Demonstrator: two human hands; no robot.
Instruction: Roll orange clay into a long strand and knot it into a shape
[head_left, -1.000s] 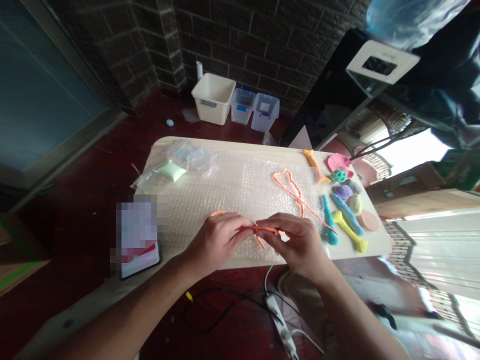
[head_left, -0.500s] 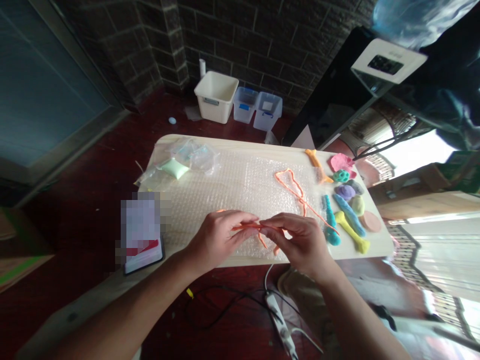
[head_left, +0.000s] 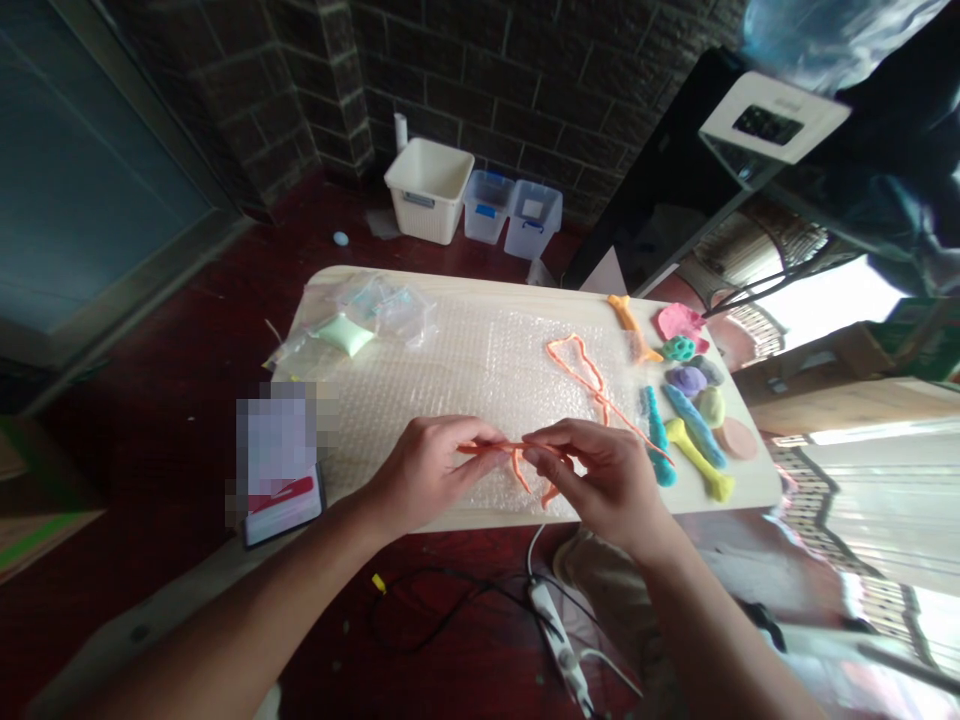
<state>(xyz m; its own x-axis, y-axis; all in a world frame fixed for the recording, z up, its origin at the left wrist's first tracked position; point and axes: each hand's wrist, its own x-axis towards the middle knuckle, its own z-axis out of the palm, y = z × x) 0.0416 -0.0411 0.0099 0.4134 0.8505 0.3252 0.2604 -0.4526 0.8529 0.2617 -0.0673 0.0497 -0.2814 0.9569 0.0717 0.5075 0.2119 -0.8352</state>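
My left hand [head_left: 442,460] and my right hand [head_left: 596,465] pinch a thin orange clay strand [head_left: 516,446] between their fingertips, above the near edge of the table. A short gap separates the two hands, with the strand stretched across it. Below them, short orange clay pieces [head_left: 520,474] show on the bubble wrap [head_left: 465,370], partly hidden by my fingers. Just beyond my right hand, a looped orange clay outline [head_left: 577,370] lies on the wrap, and a thin tail runs from it toward a teal clay piece [head_left: 658,440].
Several clay shapes, including a yellow bone-like one [head_left: 697,460] and a pink one [head_left: 681,325], lie at the table's right end. Plastic bags with a pale green pack [head_left: 345,335] sit at the left, near a phone or tablet [head_left: 285,510]. A power strip [head_left: 559,645] lies below.
My hands have drawn slightly apart, and more of the orange strand shows between the fingertips. The whole view has shifted a little.
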